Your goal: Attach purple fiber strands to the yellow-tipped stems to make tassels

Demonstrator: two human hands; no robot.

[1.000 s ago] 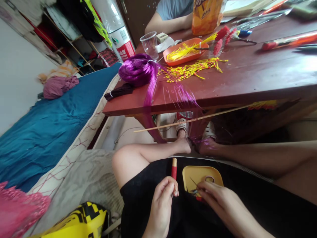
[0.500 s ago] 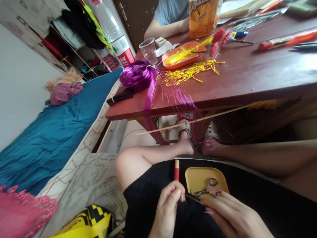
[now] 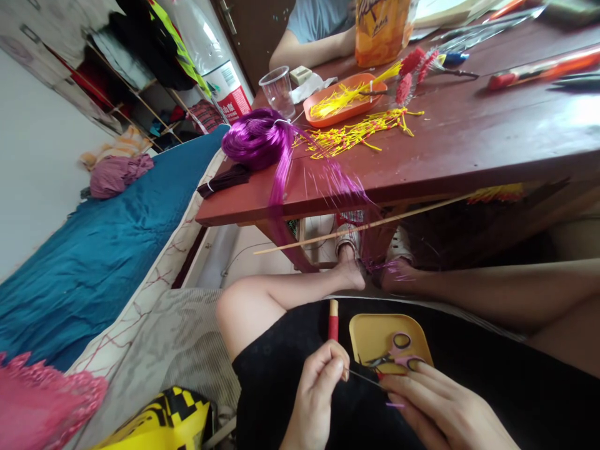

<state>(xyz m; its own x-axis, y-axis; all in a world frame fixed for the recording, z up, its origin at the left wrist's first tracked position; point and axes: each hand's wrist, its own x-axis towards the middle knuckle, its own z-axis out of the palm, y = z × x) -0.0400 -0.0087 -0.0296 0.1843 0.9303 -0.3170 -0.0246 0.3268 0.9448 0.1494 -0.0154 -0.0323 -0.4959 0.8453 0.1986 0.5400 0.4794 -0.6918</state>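
My left hand is closed in a pinch above the dark cloth on my lap. A thin, pale wire-like strand runs straight from its fingers to my right hand, whose fingers are pressed together around the other end. A short purple strip pokes out beneath the right fingers. Just beyond the left hand rises a red rod with a bare wooden tip; whether the hand grips it is hidden. Pink-handled scissors lie in a yellow tray on my lap, partly behind the right hand.
A red-brown table bears a purple fibre bundle, yellow-and-red strands, an orange dish and a plastic cup. A thin stick juts below its edge. Another person's forearm rests across the table.
The view has shifted slightly. Both hands hold nearly the same pose, and a small red bit now shows by the right fingertips.
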